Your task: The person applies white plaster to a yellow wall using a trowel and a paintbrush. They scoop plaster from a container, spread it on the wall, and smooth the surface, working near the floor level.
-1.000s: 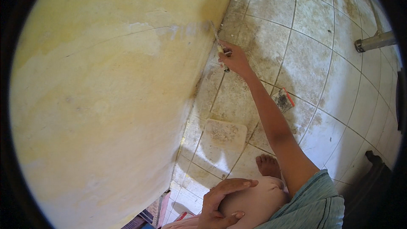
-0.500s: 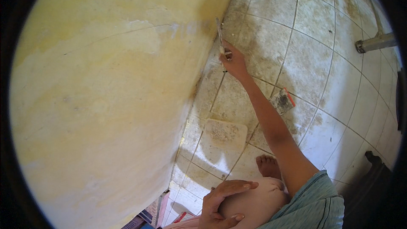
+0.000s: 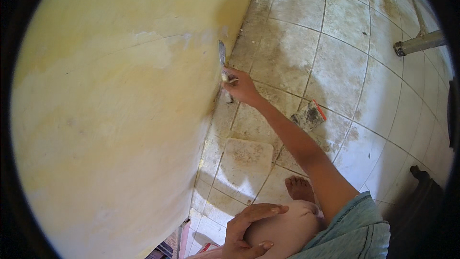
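Note:
My right hand is stretched out low beside the yellow wall, its fingers wrapped round a putty knife. The flat metal blade points away from me, close to the wall near its base; whether it touches cannot be told. Below the fist the end of the handle shows. Pale, scuffed patches and a thin crack mark the wall by the blade. My left hand rests on my bent knee, thumb and fingers apart, holding nothing.
A whitish square board dusted with crumbs lies on the dirty tiled floor. Beside my right forearm is a small smudged plastic packet with a red edge. A metal furniture leg stands at upper right, a dark object at lower right.
My right hand with the putty knife has moved left and nearer to me, so the blade now lies in front of the wall. My left hand stays on the knee.

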`<action>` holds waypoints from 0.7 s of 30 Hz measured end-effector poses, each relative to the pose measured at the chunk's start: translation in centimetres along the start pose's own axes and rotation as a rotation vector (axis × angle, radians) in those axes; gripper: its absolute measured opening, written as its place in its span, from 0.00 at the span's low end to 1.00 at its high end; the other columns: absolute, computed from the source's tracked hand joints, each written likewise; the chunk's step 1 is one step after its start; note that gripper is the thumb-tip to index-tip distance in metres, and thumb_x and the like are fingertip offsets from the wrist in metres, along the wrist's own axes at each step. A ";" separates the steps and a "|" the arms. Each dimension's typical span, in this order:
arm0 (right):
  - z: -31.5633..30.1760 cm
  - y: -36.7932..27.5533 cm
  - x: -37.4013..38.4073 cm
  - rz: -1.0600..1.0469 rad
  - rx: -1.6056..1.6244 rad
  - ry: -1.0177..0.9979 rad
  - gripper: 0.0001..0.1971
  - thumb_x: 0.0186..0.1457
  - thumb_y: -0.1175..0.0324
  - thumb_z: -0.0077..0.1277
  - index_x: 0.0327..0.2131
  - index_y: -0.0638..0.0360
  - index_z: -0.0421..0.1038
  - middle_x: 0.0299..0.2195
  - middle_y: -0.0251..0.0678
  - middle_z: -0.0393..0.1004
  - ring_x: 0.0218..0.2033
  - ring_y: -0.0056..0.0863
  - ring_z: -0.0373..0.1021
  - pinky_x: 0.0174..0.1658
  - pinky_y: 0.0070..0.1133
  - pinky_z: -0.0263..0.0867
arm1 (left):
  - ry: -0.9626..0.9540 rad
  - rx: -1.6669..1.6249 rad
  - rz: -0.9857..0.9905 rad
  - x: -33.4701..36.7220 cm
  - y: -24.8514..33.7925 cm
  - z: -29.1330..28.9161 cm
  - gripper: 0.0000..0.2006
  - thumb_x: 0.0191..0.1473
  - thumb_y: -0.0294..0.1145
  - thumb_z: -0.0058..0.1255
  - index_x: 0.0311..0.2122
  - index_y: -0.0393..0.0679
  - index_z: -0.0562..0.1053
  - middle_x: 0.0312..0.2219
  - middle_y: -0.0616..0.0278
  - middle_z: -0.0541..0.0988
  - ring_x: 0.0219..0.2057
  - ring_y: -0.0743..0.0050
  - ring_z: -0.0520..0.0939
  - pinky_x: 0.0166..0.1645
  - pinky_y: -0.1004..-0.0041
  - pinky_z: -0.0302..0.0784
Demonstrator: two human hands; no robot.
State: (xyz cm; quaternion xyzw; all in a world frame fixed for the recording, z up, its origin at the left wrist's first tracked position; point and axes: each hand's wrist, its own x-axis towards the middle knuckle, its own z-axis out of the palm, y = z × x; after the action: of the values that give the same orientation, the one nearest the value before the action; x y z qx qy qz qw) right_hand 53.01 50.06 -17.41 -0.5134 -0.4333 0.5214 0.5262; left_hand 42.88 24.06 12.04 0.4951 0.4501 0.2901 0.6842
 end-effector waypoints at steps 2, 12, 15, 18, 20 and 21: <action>-3.0 -0.3 -0.7 0.033 -0.070 -0.055 0.30 0.56 0.71 0.58 0.63 0.57 0.67 0.41 0.48 0.79 0.32 0.32 0.79 0.39 0.28 0.75 | -0.011 -0.001 0.012 0.0 0.1 0.1 0.33 0.50 0.46 0.61 0.55 0.30 0.72 0.49 0.40 0.79 0.51 0.47 0.79 0.58 0.57 0.72; -4.4 -0.8 3.8 0.030 -0.250 0.019 0.28 0.60 0.71 0.56 0.64 0.55 0.66 0.43 0.47 0.77 0.35 0.30 0.80 0.40 0.28 0.76 | 0.079 0.000 -0.037 -0.9 0.5 0.4 0.33 0.49 0.46 0.62 0.55 0.32 0.73 0.49 0.40 0.79 0.52 0.48 0.79 0.58 0.57 0.72; -3.7 -0.2 1.6 0.054 -0.315 -0.061 0.28 0.60 0.71 0.56 0.64 0.56 0.67 0.42 0.47 0.77 0.34 0.31 0.80 0.40 0.28 0.75 | 0.071 0.007 -0.017 -1.0 0.3 0.2 0.33 0.49 0.46 0.62 0.55 0.32 0.73 0.49 0.40 0.79 0.52 0.48 0.79 0.58 0.58 0.72; -4.8 0.1 -0.2 0.062 -0.287 -0.092 0.27 0.60 0.70 0.56 0.63 0.58 0.67 0.42 0.48 0.77 0.34 0.32 0.80 0.40 0.28 0.75 | 0.039 -0.012 0.010 -0.9 0.1 0.0 0.33 0.50 0.46 0.62 0.56 0.31 0.73 0.49 0.40 0.79 0.52 0.48 0.79 0.58 0.57 0.72; -5.3 0.1 -0.3 0.063 -0.200 -0.022 0.28 0.58 0.69 0.57 0.62 0.57 0.68 0.40 0.47 0.78 0.33 0.33 0.80 0.39 0.30 0.75 | 0.025 -0.031 0.009 -1.0 0.0 0.0 0.32 0.50 0.45 0.62 0.56 0.31 0.73 0.49 0.39 0.79 0.51 0.47 0.79 0.58 0.57 0.72; -5.4 0.0 0.0 0.069 -0.143 0.051 0.28 0.56 0.68 0.58 0.62 0.55 0.69 0.39 0.47 0.79 0.32 0.35 0.80 0.39 0.31 0.75 | 0.024 -0.033 0.021 -1.0 -0.1 0.0 0.32 0.50 0.44 0.62 0.56 0.31 0.73 0.49 0.39 0.79 0.51 0.47 0.79 0.58 0.57 0.72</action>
State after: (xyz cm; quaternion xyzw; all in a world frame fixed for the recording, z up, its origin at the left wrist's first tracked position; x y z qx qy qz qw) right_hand 58.40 49.59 -17.95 -0.5774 -0.4379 0.4938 0.4807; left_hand 42.42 23.19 12.29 0.4847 0.4483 0.3106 0.6838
